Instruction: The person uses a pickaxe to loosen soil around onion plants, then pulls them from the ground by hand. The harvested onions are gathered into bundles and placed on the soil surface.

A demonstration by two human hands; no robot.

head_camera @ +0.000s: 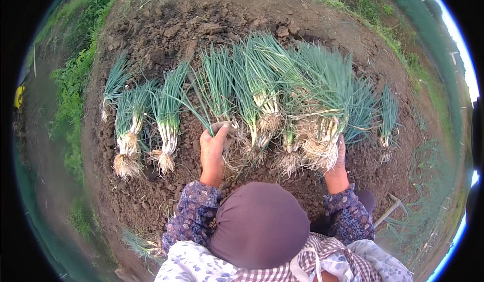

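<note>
Bunches of green onions (266, 102) with white stems and pale roots lie in a rough row on the soil. My left hand (214, 144) pinches a few long green onion leaves (201, 116) between thumb and fingers, beside the bunches at the middle. My right hand (339, 157) is around the lower right side of a large green onion bunch (327, 130), its roots pointing towards me; most of the fingers are hidden behind it. More bunches (165, 130) rest to the left of my left hand. A smaller bunch (387, 117) lies apart at the far right.
Loose brown soil (151, 195) surrounds the bunches, with larger clods beyond them. A small onion bunch (141, 245) lies at the lower left. Green weeds (75, 93) border the bed on the left. At the lower right a wooden stick (387, 214) lies near growing onion plants (427, 202).
</note>
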